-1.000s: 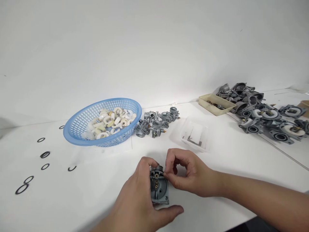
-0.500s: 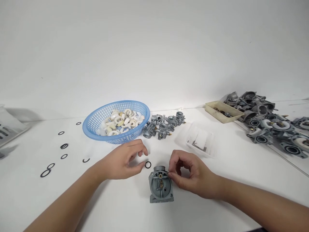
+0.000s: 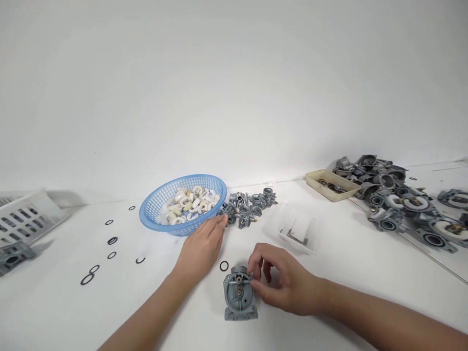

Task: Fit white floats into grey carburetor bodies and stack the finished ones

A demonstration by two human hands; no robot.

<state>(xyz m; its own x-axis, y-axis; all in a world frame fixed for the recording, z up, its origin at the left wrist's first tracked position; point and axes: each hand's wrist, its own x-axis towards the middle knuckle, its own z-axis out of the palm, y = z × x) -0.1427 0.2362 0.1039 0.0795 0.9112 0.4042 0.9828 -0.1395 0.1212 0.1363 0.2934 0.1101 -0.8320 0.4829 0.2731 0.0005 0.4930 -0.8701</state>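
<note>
A grey metal carburetor body (image 3: pixel 240 297) stands on the white table in front of me, its round open chamber and brass jets facing me. The thumb and fingertips of my right hand (image 3: pixel 283 278) pinch it at its upper right edge. Just behind it lies a black O-ring (image 3: pixel 224 265). My left hand (image 3: pixel 203 243) stretches forward, fingers extended, beside the blue basket (image 3: pixel 146 214). Its fingertips reach the nearest of several small carburetors (image 3: pixel 245 214); whether they touch it I cannot tell.
White ring-shaped floats (image 3: pixel 190 204) fill the basket. A clear plastic box (image 3: pixel 292 226) holds thin metal pieces. Further right are a cream tray (image 3: pixel 331 187) and piled carburetor bodies (image 3: pixel 387 185). Black rings (image 3: pixel 111 255) lie scattered left, near a white slotted basket (image 3: pixel 31 214).
My left hand has moved forward from beside the O-ring to the small carburetors, its fingers straightening. My right hand stays at the carburetor body. The view has shifted left and up.
</note>
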